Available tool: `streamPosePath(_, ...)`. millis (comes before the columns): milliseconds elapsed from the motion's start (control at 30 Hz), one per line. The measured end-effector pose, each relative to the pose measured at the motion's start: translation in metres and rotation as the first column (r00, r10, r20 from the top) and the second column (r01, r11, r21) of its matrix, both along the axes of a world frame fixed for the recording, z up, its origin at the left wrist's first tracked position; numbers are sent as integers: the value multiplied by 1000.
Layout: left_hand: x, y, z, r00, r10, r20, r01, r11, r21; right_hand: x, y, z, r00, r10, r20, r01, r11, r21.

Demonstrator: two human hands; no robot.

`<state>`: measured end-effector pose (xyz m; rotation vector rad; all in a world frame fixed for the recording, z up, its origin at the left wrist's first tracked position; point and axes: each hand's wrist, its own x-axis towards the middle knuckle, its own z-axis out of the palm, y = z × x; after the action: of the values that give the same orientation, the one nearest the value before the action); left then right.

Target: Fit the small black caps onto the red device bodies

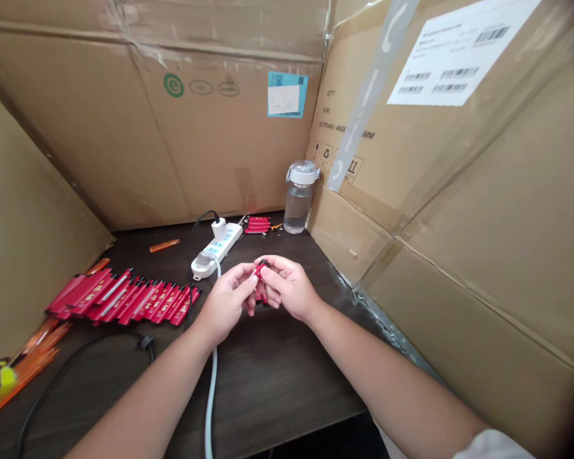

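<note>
My left hand (232, 290) and my right hand (289, 287) meet over the middle of the dark table. Both are closed, with thumbs and fingers pinching a small red case (259, 270) with a black end. Most of it is hidden behind the fingers, so its exact kind does not show. To the left lies a row of slim red cases (138, 299) with black ends and gold print, side by side and partly overlapping. More short red cases (258, 224) lie at the back, beyond my hands.
A white power strip (217, 250) with plugs and a white cable (213, 382) is left of my hands. A water bottle (298, 197) stands at the back. Orange sticks (33, 363) lie at left, a black cable (76, 357) nearby. Cardboard walls (220, 146) enclose the table.
</note>
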<state>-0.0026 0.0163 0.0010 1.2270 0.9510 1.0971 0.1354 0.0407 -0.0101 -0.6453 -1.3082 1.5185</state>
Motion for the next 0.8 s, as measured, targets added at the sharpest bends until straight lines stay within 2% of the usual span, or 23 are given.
streamPosePath(100, 1, 1, -6, 996, 42, -73, -36, 997, 72, 2, 2, -2, 995, -29, 93, 22, 997, 70)
streamPosePath(267, 6, -3, -11, 987, 122, -102, -108, 986, 130, 4, 0, -3, 935, -200, 292, 132, 963, 236)
streamPosePath(500, 4, -5, -18, 961, 164, -220, -91, 946, 310, 5, -4, -2, 834, -290, 469, 71, 899, 431)
streamPosePath(600, 5, -5, -23, 943, 182, -279, -64, 921, 384, 4, -4, -6, 804, -326, 498, 38, 863, 503)
streamPosePath(700, 8, -8, -27, 910, 225, -348, -63, 905, 421, 3, -2, -13, 791, -383, 476, 57, 822, 567)
streamPosePath(800, 11, -10, -28, 865, 264, -427, -44, 887, 460, 1, 1, -19, 770, -497, 399, 135, 739, 660)
